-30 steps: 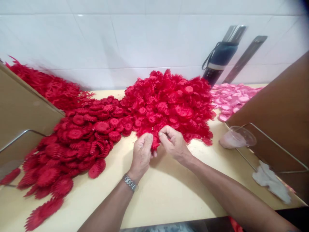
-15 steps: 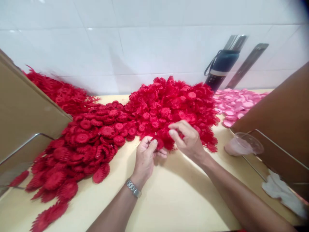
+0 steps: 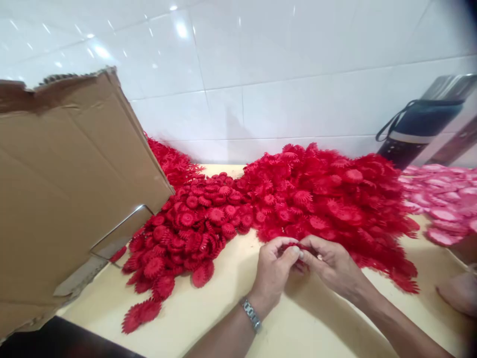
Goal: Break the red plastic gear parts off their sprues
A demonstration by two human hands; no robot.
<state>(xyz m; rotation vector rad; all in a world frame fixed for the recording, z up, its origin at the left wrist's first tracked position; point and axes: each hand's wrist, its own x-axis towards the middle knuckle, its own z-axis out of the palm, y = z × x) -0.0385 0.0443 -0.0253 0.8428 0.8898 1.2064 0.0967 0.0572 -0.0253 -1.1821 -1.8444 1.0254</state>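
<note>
Between my fingertips is a red piece with a fringed edge, a petal-like disc [image 3: 292, 246], mostly covered by my fingers. My left hand [image 3: 274, 266] pinches it from the left, a metal watch on the wrist. From the right, my right hand [image 3: 331, 263] closes thumb and fingers on the same piece. Just behind both hands rises a big heap of loose red fringed pieces [image 3: 316, 199]. To the left spreads a pile of flatter, rounder red fringed discs [image 3: 186, 238].
A cardboard panel [image 3: 74, 199] with a wire bracket [image 3: 119, 226] stands at left. Toward the right are a dark blue bottle [image 3: 417, 127] and a pile of pink discs [image 3: 447, 199]. A white tiled wall [image 3: 298, 74] closes off the back of the pale table [image 3: 223, 293].
My right hand has come down to my left and now grips the red piece too. The view has swung left, showing more of the cardboard panel.
</note>
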